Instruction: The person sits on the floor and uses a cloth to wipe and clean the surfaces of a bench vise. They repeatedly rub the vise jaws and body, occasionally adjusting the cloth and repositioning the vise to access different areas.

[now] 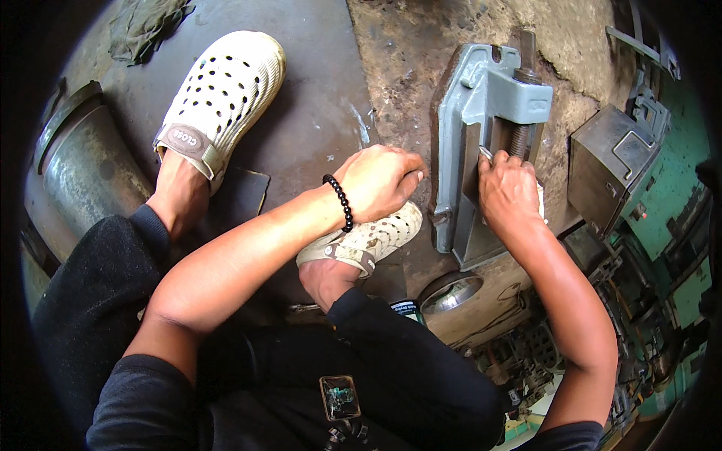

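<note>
A blue-grey machine vise (pixel 455 113) with a threaded screw lies on the floor in front of me, right of centre. My right hand (pixel 511 188) is over its jaw channel, fingers closed around a slim silver-tipped piece (pixel 486 153); its kind cannot be made out. Something white (pixel 541 201) shows at the outer side of that hand. My left hand (pixel 383 180), with a black bead bracelet (pixel 340 201) at the wrist, hovers left of the vise above my right clog (pixel 383 237). Its fingers are curled in, nothing showing between them, though the palm is hidden.
A metal box (pixel 613 154) with a handle stands right of the vise. Near my right foot are a shiny round dish (pixel 451 292) and a small can (pixel 406 308). A curved metal piece (pixel 94 161) lies far left; a dark cloth (pixel 147 26) is behind. Cluttered machinery fills the lower right.
</note>
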Motion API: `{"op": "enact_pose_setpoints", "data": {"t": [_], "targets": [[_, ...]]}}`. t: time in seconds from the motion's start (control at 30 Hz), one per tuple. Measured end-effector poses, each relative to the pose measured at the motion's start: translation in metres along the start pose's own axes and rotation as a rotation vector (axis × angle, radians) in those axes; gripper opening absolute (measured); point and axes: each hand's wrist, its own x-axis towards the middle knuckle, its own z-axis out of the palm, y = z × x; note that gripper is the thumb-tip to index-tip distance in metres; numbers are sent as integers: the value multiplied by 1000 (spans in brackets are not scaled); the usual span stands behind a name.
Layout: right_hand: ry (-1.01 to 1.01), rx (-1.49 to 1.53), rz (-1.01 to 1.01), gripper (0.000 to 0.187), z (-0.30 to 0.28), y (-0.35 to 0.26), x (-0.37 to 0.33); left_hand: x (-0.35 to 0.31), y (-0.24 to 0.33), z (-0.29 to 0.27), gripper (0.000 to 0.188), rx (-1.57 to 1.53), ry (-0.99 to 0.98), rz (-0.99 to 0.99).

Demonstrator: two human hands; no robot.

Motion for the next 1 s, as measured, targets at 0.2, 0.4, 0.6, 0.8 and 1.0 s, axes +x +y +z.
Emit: {"op": "enact_pose_setpoints", "data": {"t": [0.2, 0.4, 0.6, 0.8, 1.0], "targets": [[-39, 2, -5, 27, -1, 1, -1, 1, 1, -1, 19, -24, -2, -6], [-31, 45, 13, 26, -2, 2, 0, 0, 2, 1, 20, -18, -15, -17], [-16, 67, 38, 26, -1, 2, -4, 1, 0, 4, 20, 4, -35, 22], [-14, 103, -9, 30, -3, 9, -3, 1, -4, 5, 20, 15, -19, -8], [-42, 195, -5, 34, -15, 19, -27, 4, -2, 1, 20, 23, -3, -8]]}}
